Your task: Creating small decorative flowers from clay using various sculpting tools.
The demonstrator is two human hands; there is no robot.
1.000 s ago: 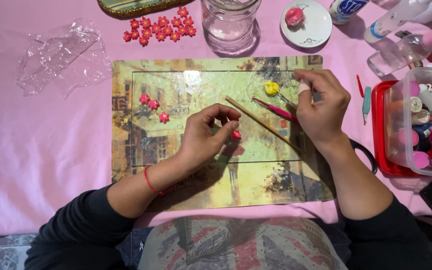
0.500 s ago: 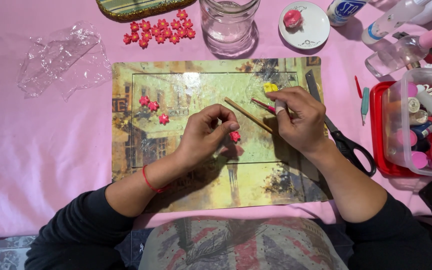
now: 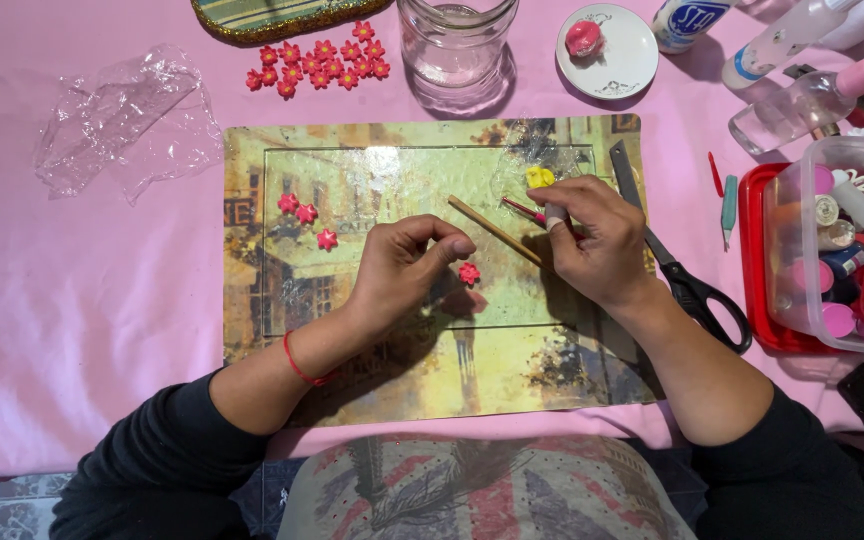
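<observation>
Crumpled clear plastic (image 3: 117, 120) is lying far left on the pink cloth. The left hand (image 3: 407, 272) is curling loosely, empty, its fingertips just beside a small red flower (image 3: 469, 272) on the picture mat (image 3: 372, 380). The right hand (image 3: 597, 240) is gripping a thin pink-handled tool (image 3: 524, 208) (a wooden stick (image 3: 492, 230) lying alongside), scissors (image 3: 677, 270) to its right.

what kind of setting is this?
Likely a home craft table: a pink tablecloth, small red flowers in a cluster beyond a picture mat, scissors, and a clear box of little paint pots on the right.
</observation>
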